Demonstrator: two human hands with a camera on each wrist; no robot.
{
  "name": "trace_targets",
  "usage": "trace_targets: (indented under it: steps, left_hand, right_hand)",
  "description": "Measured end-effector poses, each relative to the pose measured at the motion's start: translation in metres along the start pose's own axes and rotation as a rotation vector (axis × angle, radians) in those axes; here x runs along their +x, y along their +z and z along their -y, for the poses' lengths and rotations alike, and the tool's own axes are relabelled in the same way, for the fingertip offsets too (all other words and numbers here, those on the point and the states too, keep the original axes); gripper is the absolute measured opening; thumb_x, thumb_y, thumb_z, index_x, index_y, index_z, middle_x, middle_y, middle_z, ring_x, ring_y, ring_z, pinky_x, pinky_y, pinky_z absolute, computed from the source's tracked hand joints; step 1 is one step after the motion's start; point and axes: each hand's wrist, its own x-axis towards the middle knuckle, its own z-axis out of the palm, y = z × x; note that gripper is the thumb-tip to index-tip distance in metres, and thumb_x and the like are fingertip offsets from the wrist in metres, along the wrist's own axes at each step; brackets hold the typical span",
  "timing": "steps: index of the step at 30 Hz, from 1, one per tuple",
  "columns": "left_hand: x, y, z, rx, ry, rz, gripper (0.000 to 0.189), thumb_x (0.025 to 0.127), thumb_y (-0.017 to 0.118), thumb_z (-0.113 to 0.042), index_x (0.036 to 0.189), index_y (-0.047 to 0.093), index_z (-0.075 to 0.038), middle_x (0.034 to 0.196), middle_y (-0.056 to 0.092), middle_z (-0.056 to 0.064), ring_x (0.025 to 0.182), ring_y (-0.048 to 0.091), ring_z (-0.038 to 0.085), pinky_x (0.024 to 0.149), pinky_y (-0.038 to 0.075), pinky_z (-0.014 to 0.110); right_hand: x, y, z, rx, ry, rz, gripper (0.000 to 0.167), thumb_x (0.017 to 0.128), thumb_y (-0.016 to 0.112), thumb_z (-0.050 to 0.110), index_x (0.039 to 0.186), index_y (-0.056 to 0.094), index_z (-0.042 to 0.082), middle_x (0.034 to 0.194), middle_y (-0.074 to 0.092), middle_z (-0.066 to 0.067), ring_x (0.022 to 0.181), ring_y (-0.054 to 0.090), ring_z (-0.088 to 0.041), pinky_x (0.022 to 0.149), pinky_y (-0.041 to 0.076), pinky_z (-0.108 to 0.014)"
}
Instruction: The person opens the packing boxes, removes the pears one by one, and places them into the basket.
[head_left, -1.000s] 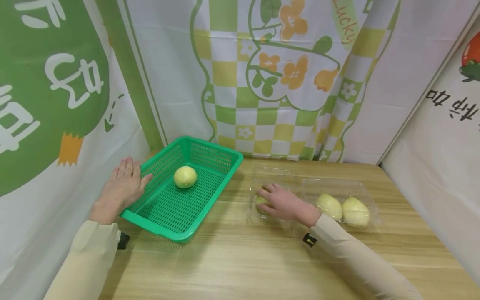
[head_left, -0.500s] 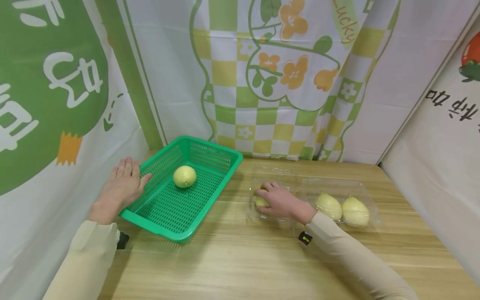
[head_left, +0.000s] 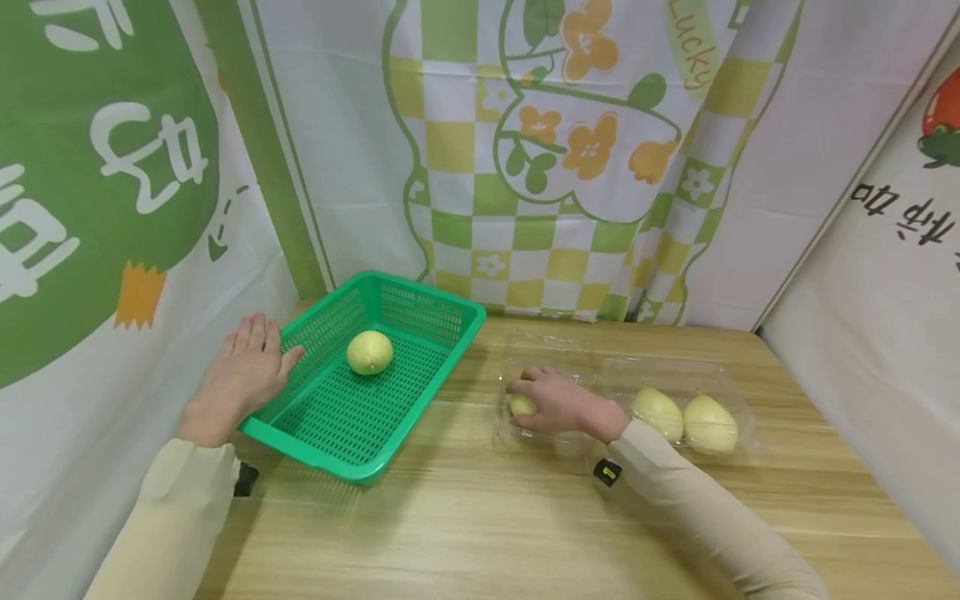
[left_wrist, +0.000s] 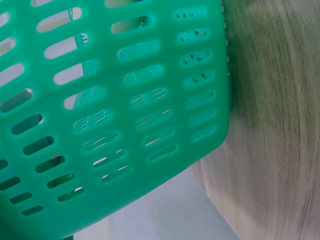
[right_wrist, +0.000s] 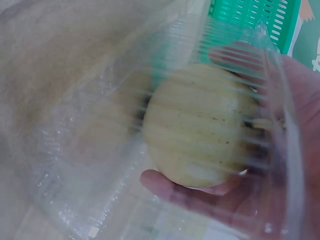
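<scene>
A pear [right_wrist: 195,125] sits in the grip of my right hand [head_left: 558,404], its fingers and thumb curled round the fruit inside a clear plastic box [head_left: 517,437]. In the right wrist view the box wall stands between camera and pear, and a stem shows near the palm. My left hand [head_left: 243,371] lies with straight fingers at the left rim of a green basket [head_left: 367,471]. One pear [head_left: 370,353] rests on the basket floor. Only the basket's slotted wall [left_wrist: 110,100] and the table show in the left wrist view; the hand is hidden there.
Two more pears [head_left: 710,423] stand in the right part of the clear packaging [head_left: 720,371]. Wooden table [head_left: 450,533] extends in front of basket and box. A patterned curtain [head_left: 517,225] hangs behind, and printed cloth walls flank the table.
My right hand has shifted slightly left and its fingers have drawn in round the pear in the box. The left hand and basket have stayed in place.
</scene>
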Motion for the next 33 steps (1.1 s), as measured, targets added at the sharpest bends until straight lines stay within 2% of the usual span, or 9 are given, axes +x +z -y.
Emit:
trace_targets:
  steps: [7, 11, 14, 18, 21, 23, 25, 29, 33]
  left_hand:
    - [0.001, 0.0, -0.003, -0.006, -0.001, 0.008, 0.085, 0.104, 0.008, -0.055, 0.149, -0.007, 0.015, 0.155, -0.016, 0.037, 0.145, -0.012, 0.054, 0.119, -0.003, 0.065]
    - [0.001, 0.0, -0.003, -0.01, 0.001, 0.011, 0.085, 0.104, 0.007, -0.055, 0.149, -0.007, 0.016, 0.154, -0.017, 0.038, 0.145, -0.012, 0.054, 0.119, -0.003, 0.066]
    - [0.0, 0.0, -0.001, -0.011, 0.002, 0.006, 0.085, 0.104, 0.007, -0.054, 0.149, -0.006, 0.017, 0.154, -0.016, 0.039, 0.145, -0.011, 0.055, 0.119, -0.002, 0.066]
    - [0.001, 0.0, 0.0, -0.008, 0.001, 0.006, 0.085, 0.104, 0.008, -0.055, 0.149, -0.005, 0.017, 0.154, -0.016, 0.039, 0.145, -0.011, 0.055, 0.119, -0.002, 0.067]
    - [0.001, -0.001, 0.0, -0.009, -0.001, 0.009, 0.086, 0.104, 0.008, -0.055, 0.149, -0.006, 0.016, 0.154, -0.016, 0.038, 0.145, -0.011, 0.055, 0.119, -0.002, 0.067]
    - [0.001, 0.0, 0.0, -0.009, -0.002, 0.01, 0.086, 0.104, 0.008, -0.055, 0.149, -0.006, 0.016, 0.154, -0.017, 0.038, 0.145, -0.011, 0.054, 0.119, -0.002, 0.067]
    - [0.001, 0.001, 0.0, -0.012, -0.001, 0.01, 0.086, 0.104, 0.008, -0.055, 0.149, -0.007, 0.016, 0.154, -0.017, 0.038, 0.145, -0.012, 0.054, 0.119, -0.002, 0.067]
    - [0.002, 0.001, 0.001, -0.012, -0.001, 0.011, 0.086, 0.104, 0.008, -0.055, 0.149, -0.007, 0.016, 0.154, -0.017, 0.038, 0.145, -0.012, 0.054, 0.119, -0.002, 0.067]
    - [0.002, 0.0, 0.001, -0.013, -0.004, 0.009, 0.086, 0.103, 0.008, -0.056, 0.149, -0.006, 0.016, 0.154, -0.016, 0.039, 0.145, -0.011, 0.055, 0.119, -0.002, 0.067]
  right_hand:
    - [-0.003, -0.008, -0.004, 0.081, 0.016, 0.027, 0.054, 0.09, 0.066, 0.037, 0.136, 0.057, 0.012, 0.127, 0.059, -0.013, 0.102, 0.057, -0.023, 0.069, 0.051, -0.029]
    - [-0.002, -0.019, -0.002, 0.087, -0.015, 0.014, 0.054, 0.091, 0.066, 0.036, 0.138, 0.056, 0.012, 0.133, 0.057, -0.015, 0.112, 0.057, -0.029, 0.081, 0.054, -0.037]
    - [0.001, -0.029, 0.001, 0.07, -0.05, -0.01, 0.053, 0.092, 0.065, 0.036, 0.138, 0.056, 0.012, 0.137, 0.055, -0.017, 0.121, 0.056, -0.033, 0.095, 0.052, -0.045]
    - [0.006, -0.042, 0.005, 0.052, -0.08, -0.044, 0.052, 0.093, 0.064, 0.038, 0.137, 0.056, 0.012, 0.136, 0.056, -0.017, 0.122, 0.056, -0.032, 0.1, 0.051, -0.046]
    - [0.01, -0.051, 0.009, 0.057, -0.076, -0.065, 0.052, 0.093, 0.063, 0.039, 0.138, 0.056, 0.013, 0.134, 0.057, -0.014, 0.115, 0.058, -0.027, 0.087, 0.055, -0.038]
    - [0.013, -0.057, 0.013, 0.067, -0.074, -0.08, 0.052, 0.094, 0.063, 0.039, 0.138, 0.056, 0.013, 0.134, 0.057, -0.013, 0.11, 0.059, -0.025, 0.077, 0.054, -0.032]
    - [0.016, -0.062, 0.016, 0.079, -0.075, -0.09, 0.051, 0.094, 0.063, 0.039, 0.138, 0.057, 0.014, 0.134, 0.056, -0.013, 0.11, 0.059, -0.025, 0.072, 0.052, -0.029]
    - [0.022, -0.068, 0.022, 0.084, -0.093, -0.113, 0.05, 0.093, 0.064, 0.04, 0.136, 0.058, 0.014, 0.134, 0.057, -0.013, 0.115, 0.057, -0.026, 0.077, 0.053, -0.031]
    - [0.029, -0.074, 0.028, 0.086, -0.109, -0.124, 0.049, 0.094, 0.063, 0.039, 0.135, 0.059, 0.014, 0.132, 0.058, -0.01, 0.113, 0.056, -0.024, 0.079, 0.052, -0.033]
